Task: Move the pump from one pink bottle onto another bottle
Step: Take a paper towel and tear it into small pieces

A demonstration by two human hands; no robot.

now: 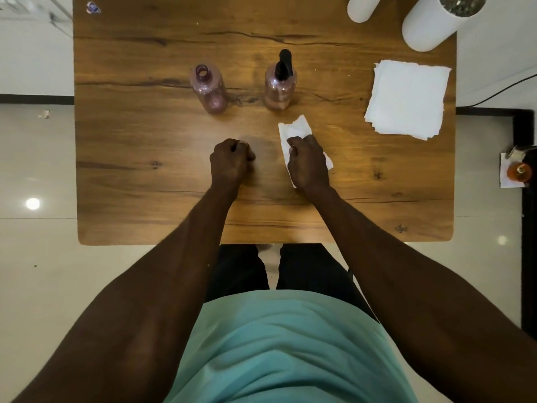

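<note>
Two pink see-through bottles stand upright on the wooden table (145,175). The left bottle (209,90) has an open neck with no pump. The right bottle (279,88) carries a black pump (284,63). My left hand (231,161) rests on the table as a closed fist, holding nothing, well in front of the bottles. My right hand (308,164) is curled on a crumpled white tissue (296,132) that lies on the table in front of the right bottle.
A stack of white napkins (406,100) lies at the right. Two white cylinders (433,21) stand at the far right corner. A small wrapper (93,7) sits at the far left corner. An orange object (520,171) is on the floor at right.
</note>
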